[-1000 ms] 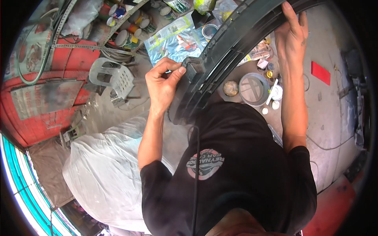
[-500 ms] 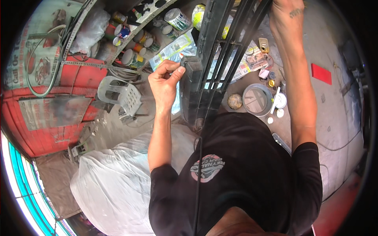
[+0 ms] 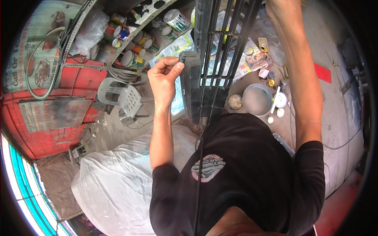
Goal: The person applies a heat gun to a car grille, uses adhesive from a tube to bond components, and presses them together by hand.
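A long black slatted car grille point(image 3: 193, 82) stands tilted in front of my chest, its near end close to my shirt and its far end past the upper edge of the picture. My left hand point(image 3: 164, 78) is closed on the grille's left edge, thumb and bent forefinger pinching a corner tab. My right arm reaches forward, and my right hand point(image 3: 284, 11) grips the far right end. Its fingertips are partly cut off by the picture's upper edge.
Newspaper sheets point(image 3: 252, 59) lie on the floor beneath the grille. A round grey basin point(image 3: 269, 104), small lids and a round ball-like thing point(image 3: 235, 101) sit to the right. Paint cans point(image 3: 176, 19) fill a shelf at far left, near a grey plastic chair point(image 3: 118, 94) and a white sheet point(image 3: 114, 185).
The far end of the grille has swung slightly left and its slats now show more face-on. My right forearm has shifted a little to the right; my left hand keeps its pinch.
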`<state>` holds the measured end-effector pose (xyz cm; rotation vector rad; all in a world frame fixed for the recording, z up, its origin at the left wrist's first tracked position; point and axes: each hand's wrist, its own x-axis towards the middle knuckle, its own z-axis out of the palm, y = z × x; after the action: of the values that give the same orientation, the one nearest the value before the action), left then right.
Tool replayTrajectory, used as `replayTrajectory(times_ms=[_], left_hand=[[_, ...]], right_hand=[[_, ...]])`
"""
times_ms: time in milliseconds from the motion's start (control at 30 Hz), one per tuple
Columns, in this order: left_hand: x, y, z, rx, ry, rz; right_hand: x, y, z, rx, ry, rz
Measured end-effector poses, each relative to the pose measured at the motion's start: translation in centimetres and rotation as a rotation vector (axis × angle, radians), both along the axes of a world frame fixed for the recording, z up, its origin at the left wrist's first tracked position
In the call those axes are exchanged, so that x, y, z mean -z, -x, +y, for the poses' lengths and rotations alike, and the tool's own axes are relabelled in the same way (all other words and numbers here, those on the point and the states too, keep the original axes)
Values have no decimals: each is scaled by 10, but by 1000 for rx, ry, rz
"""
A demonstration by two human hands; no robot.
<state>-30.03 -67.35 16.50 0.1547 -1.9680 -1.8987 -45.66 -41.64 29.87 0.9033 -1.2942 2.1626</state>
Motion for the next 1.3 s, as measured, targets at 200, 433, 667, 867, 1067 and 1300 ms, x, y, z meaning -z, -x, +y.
replayTrajectory(times_ms=[200,433,667,867,1067,1300], left_hand=[[4,0,3,14,-47,26],[-7,-2,18,-56,114,63],[-16,0,29,-69,267,99],[7,8,31,-76,484,54],[27,22,44,8,473,61],[34,42,70,157,513,98]], right_hand=[[6,4,-4,8,83,-8],[10,7,11,-15,18,-144],[47,18,29,50,180,-52],[98,30,69,484,-247,-56],[127,11,93,387,-188,-87],[145,-17,127,475,-161,-367]])
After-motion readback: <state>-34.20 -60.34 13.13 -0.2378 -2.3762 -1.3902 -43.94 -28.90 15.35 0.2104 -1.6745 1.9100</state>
